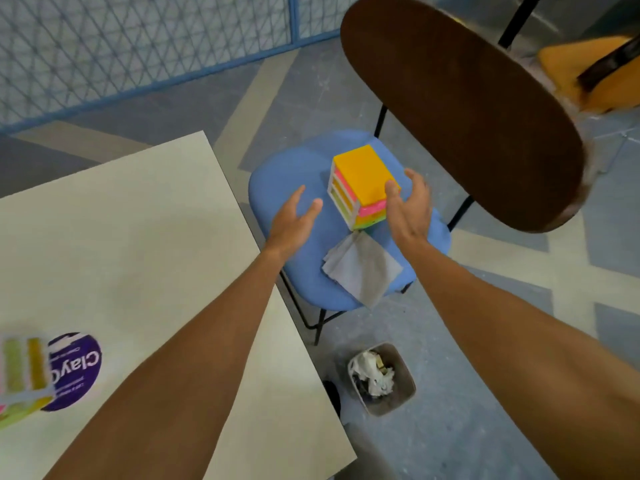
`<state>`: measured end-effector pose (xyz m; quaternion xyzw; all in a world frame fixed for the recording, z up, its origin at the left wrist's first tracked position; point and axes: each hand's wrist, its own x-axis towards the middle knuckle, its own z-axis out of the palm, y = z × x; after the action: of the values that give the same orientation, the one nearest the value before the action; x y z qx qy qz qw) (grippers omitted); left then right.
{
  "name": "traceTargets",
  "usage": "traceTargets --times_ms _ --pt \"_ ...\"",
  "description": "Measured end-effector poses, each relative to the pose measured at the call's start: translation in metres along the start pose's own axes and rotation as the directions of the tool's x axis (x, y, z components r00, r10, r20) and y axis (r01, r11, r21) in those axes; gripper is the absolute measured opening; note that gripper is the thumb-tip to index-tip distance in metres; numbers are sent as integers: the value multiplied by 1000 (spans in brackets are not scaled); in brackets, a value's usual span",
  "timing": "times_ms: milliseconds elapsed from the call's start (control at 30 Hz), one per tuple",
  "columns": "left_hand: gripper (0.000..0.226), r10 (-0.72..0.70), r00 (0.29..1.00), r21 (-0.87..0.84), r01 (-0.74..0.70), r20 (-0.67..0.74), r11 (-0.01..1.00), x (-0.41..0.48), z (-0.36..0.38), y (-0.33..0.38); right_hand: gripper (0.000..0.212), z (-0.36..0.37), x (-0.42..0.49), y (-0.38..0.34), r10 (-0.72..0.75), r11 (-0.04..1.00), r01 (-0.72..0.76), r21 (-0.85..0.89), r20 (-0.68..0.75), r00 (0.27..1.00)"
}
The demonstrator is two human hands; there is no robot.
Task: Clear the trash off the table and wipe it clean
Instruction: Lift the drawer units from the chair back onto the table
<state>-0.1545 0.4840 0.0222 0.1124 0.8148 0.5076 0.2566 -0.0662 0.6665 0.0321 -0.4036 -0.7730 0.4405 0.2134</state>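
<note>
Closest to you, the bench (pixel 138 237) carries no loose scraps that I can see. Only a purple tub (pixel 74 372) and a blurred striped box (pixel 20 375) sit at its left edge. On the floor past its corner, the bin (pixel 405 393) holds crumpled paper (pixel 372 374), so the trash part looks done. The wiping, I judge, has not begun: the grey cloth (pixel 360 268) lies folded on the blue chair seat (pixel 277 178), and neither hand touches it.

Your left hand (pixel 294 216) hovers over the seat with its fingers (pixel 299 195) straight and spread, holding nothing and a little apart from the drawer box (pixel 363 178). Your right hand (pixel 410 209) is on that box (the one with the orange top). Its thumb presses the near corner and the other fingers curl round the far side. The box stands upright on the seat, just beyond the cloth and in front of the dark chair back (pixel 460 109).

What is left: clear those last two things off the bench, pick up the cloth and wipe.
</note>
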Motion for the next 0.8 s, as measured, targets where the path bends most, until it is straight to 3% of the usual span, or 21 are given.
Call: traceTargets --times_ms 167,233,467,633,800 --pt "67 -48 996 40 45 75 998 20 37 13 60 -3 38 18 271 938 -298 178 164 949" --pt "66 -63 993 53 57 100 997 25 48 20 58 -1 46 20 317 910 -367 191 249 915" --pt "48 -121 981 -141 143 152 980 35 74 32 21 7 50 30 270 913 -375 160 452 850" --pt "40 -64 989 -240 95 133 966 24 68 33 22 10 43 24 179 946 -278 169 442 879" --pt "37 -16 999 -225 26 48 974 4 28 24 24 28 12 -5 85 953 -217 212 502 861"
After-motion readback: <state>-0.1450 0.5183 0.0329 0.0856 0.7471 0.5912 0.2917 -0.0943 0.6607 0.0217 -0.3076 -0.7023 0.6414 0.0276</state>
